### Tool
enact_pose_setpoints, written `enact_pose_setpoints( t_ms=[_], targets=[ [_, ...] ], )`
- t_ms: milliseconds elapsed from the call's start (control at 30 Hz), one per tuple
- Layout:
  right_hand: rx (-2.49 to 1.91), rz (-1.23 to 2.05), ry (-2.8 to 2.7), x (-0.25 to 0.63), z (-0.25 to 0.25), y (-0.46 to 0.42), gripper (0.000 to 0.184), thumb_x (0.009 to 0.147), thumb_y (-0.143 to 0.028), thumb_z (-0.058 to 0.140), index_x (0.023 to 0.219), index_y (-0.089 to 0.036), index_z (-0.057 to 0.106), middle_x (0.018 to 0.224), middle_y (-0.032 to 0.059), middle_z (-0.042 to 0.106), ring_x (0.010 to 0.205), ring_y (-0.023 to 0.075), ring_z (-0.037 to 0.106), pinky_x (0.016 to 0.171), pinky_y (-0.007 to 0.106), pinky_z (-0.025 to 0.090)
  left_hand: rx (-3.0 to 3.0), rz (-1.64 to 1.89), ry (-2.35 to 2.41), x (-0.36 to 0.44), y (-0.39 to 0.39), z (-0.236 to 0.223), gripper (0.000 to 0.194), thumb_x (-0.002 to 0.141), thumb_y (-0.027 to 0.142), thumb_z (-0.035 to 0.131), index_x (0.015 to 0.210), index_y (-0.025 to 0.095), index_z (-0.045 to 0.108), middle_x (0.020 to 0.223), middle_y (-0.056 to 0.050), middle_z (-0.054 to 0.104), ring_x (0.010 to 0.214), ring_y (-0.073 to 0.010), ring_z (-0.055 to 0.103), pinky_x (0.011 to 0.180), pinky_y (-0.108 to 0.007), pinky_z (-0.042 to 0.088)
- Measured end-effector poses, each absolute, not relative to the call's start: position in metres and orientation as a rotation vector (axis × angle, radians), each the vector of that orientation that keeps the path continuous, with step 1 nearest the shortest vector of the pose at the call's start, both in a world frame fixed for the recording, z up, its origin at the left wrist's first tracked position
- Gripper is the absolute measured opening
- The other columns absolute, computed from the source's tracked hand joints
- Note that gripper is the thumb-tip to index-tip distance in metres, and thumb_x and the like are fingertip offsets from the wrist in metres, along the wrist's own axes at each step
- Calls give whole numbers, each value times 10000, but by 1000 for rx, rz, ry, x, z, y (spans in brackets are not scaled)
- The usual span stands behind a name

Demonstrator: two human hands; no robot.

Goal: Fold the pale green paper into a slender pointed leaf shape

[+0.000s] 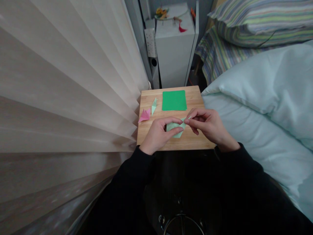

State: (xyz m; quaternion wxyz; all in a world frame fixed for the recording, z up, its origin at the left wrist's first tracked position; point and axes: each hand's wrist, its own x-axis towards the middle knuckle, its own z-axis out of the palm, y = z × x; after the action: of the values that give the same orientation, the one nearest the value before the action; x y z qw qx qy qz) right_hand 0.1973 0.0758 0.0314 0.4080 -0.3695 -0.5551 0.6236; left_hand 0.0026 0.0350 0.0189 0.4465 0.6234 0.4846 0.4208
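Note:
A pale green sheet of folded origami paper [177,134] is held between both hands above the near half of a small wooden table [158,143]. My left hand [162,130] grips its left part, thumb on the near side and fingers along the far side. At the paper's upper right corner, my right hand [204,123] pinches the tip between thumb and fingers. Beyond the hands lies a square stack of bright green paper [174,100]. To its left are a small pale green folded crane [154,106] and a pink folded paper piece [145,115].
A pleated curtain [73,81] hangs along the table's left edge. On the right, a bed with a light blue quilt [264,91] and striped pillow [264,23] comes close to the table. A white cabinet [173,55] stands behind it, with small items on top.

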Motion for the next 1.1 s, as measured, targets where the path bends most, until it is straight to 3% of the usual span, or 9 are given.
enact_pose_setpoints(
  t_ms=[300, 567, 667, 933, 1100],
  targets=[
    [-981, 1536, -1366, 198, 32, 76, 356, 652, -416, 928, 596, -195, 654, 531, -34, 583, 409, 75, 470, 364, 223, 330, 1525, 997, 1232, 1, 34, 21, 210, 818, 259, 794, 1012, 180, 789, 966, -44, 800, 836, -180, 705, 809, -322, 554],
    [-992, 1555, -1303, 198, 30, 77, 439, 779, -520, 825, 561, -180, 654, 516, -15, 558, 415, 78, 473, 379, 230, 341, 1544, 1038, 1232, 4, 33, 25, 191, 814, 262, 799, 984, 176, 782, 1017, -57, 803, 949, -212, 726, 924, -364, 551],
    [-1010, 1513, -1311, 198, 30, 77, 437, 818, -571, 777, 645, -179, 694, 518, -22, 554, 421, 82, 479, 389, 230, 369, 1571, 1060, 1262, 3, 34, 25, 166, 825, 244, 783, 974, 172, 769, 1010, -50, 794, 933, -199, 716, 905, -350, 546],
    [-943, 1493, -1470, 200, 22, 76, 219, 814, -358, 816, 774, -190, 681, 600, -40, 594, 447, 81, 510, 390, 214, 378, 1511, 1034, 1283, 2, 36, 17, 203, 807, 283, 798, 977, 175, 768, 870, -27, 750, 736, -150, 629, 688, -280, 498],
    [-939, 1507, -1424, 200, 22, 76, 198, 820, -294, 797, 738, -188, 651, 556, -55, 559, 429, 70, 492, 389, 202, 354, 1486, 1009, 1279, 4, 35, 17, 262, 779, 279, 826, 1019, 182, 783, 878, -29, 761, 746, -160, 642, 719, -303, 519]
  ],
)
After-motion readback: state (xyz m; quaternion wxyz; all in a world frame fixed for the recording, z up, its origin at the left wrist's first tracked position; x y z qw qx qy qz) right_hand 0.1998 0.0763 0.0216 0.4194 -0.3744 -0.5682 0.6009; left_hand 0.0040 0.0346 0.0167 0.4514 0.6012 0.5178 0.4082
